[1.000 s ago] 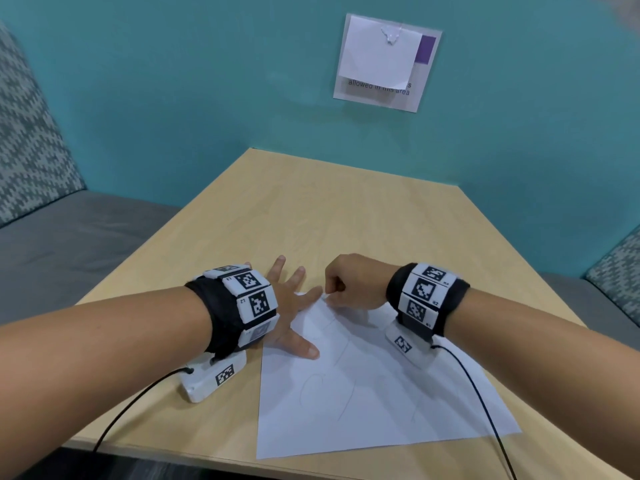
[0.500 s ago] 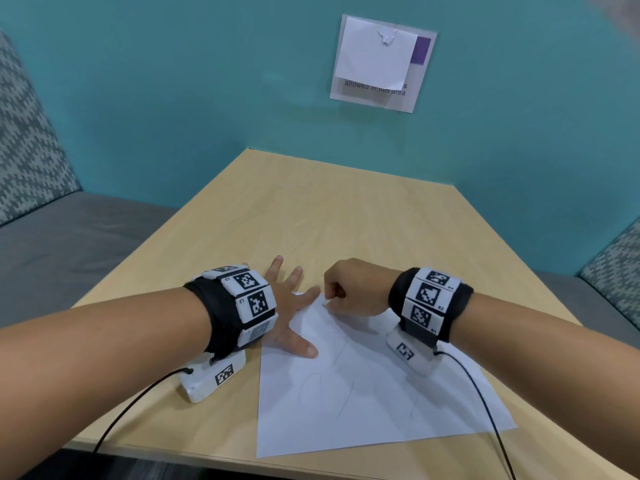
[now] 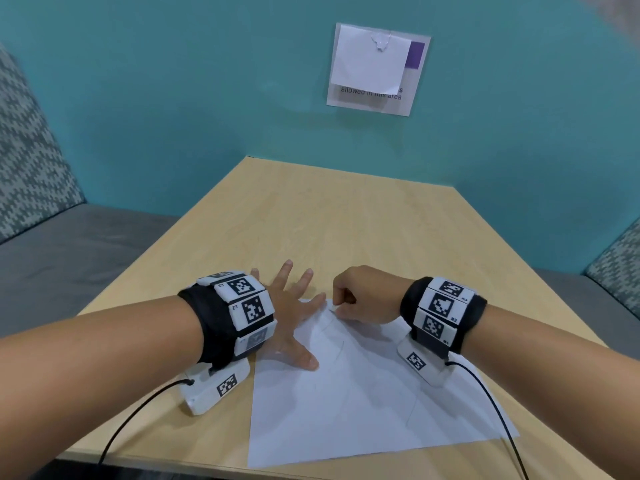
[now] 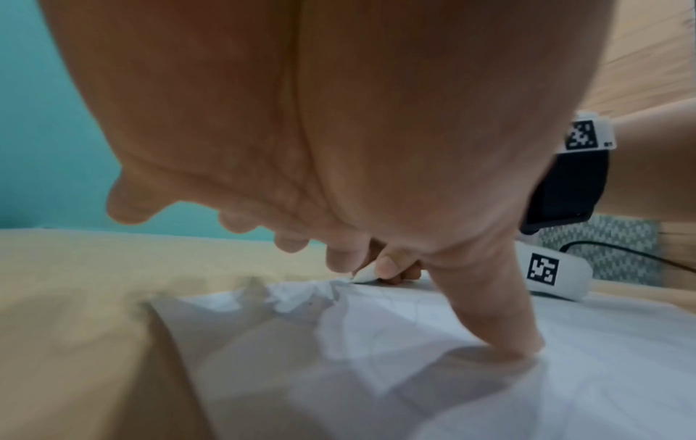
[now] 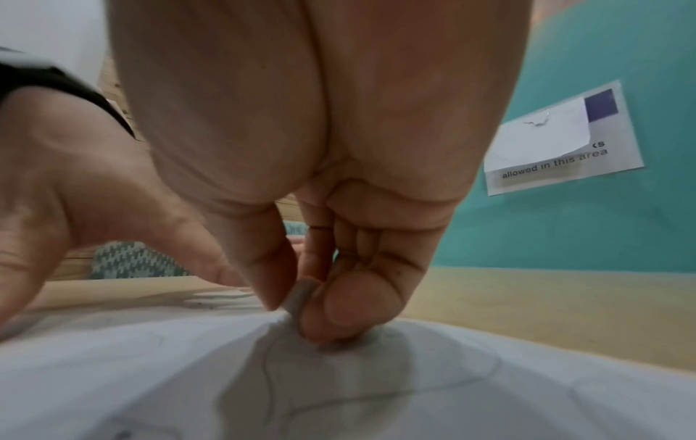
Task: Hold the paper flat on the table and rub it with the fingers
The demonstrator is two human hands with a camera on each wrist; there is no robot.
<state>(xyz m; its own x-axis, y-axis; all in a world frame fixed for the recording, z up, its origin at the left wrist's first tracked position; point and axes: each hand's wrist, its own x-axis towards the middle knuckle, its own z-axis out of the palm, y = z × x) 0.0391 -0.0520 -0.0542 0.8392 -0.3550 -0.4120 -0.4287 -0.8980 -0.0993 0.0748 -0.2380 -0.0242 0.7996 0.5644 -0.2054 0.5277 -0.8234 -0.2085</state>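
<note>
Pinning paper [image 3: 363, 403] flat near table's [image 3: 346, 220] front edge, we spread left hand [image 3: 287, 317] wide, fingers straight on sheet's far-left corner. Right hand [image 3: 360, 296] just beyond, fingers curled, pinching small white eraser [image 4: 364, 275] against sheet (thin, light, wrinkles easily). We judge: hold near rubbed spot. Sign [image 3: 377, 69] on far wall.

Left thumb [image 4: 501, 321] on white paper [image 4: 489, 387]
</note>
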